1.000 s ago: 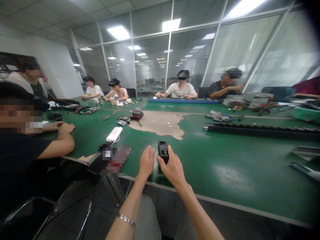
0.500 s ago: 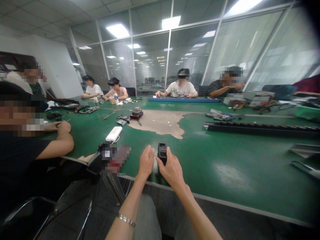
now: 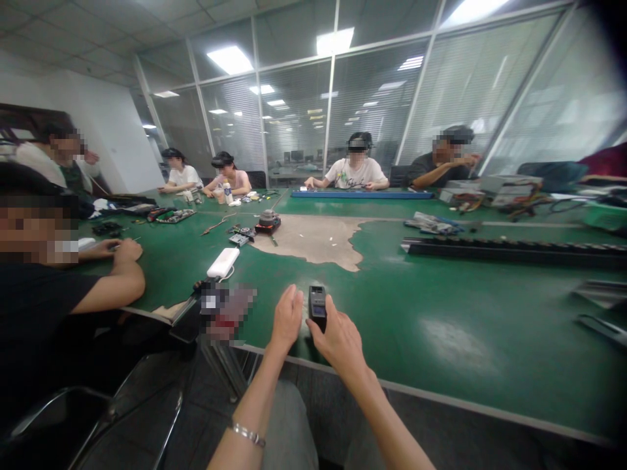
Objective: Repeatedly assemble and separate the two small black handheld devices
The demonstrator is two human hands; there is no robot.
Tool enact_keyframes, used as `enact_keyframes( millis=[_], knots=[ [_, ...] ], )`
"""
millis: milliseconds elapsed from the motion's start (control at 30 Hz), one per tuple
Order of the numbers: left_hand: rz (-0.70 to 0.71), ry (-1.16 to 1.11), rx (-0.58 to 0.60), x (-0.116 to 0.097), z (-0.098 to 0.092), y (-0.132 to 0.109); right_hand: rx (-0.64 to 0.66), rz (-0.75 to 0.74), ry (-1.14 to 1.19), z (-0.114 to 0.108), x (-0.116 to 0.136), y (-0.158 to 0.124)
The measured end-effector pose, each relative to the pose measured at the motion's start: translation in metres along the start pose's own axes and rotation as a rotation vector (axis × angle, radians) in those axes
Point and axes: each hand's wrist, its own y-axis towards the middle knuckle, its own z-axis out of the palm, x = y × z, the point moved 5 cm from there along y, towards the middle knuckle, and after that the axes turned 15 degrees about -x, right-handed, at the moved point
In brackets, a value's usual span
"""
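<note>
The green surface (image 3: 441,307) spreads ahead of and to both sides of the two hands. Far ahead and to the right of the right grip lies a long black rail (image 3: 509,250), its length running left to right. Straight ahead of the grip, well apart from it, is a bare tan patch (image 3: 313,240) where the green cover is missing. Ahead and to the left lies a white power bank (image 3: 223,262).

The right hand (image 3: 340,341) has its grip clamped on a small black device (image 3: 317,303), thumb on the left side and fingers wrapped behind. The device sticks out above the grip at the near edge of the surface. Its long axis is nearly upright and its face is turned toward the camera.

The left hand (image 3: 287,320) rests just left of the device, its grip apart, fingers out straight, holding nothing. The right hand alone carries the device.

A bracelet (image 3: 249,433) sits on the left wrist. Any marking on the device's face is too small to read.
</note>
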Motion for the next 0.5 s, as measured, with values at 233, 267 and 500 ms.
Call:
enact_keyframes(
  millis=[233,267,500],
  knots=[
    [-0.009,0.008,0.001,0.0,0.001,0.0,-0.107,-0.052,0.218,0.013,-0.016,-0.006],
    [-0.009,0.007,0.001,0.0,0.001,0.0,-0.107,-0.058,0.239,0.016,-0.016,-0.005],
    [-0.017,-0.014,-0.005,0.005,0.003,0.0,-0.174,-0.056,0.21,0.025,-0.008,-0.001]
  ],
)
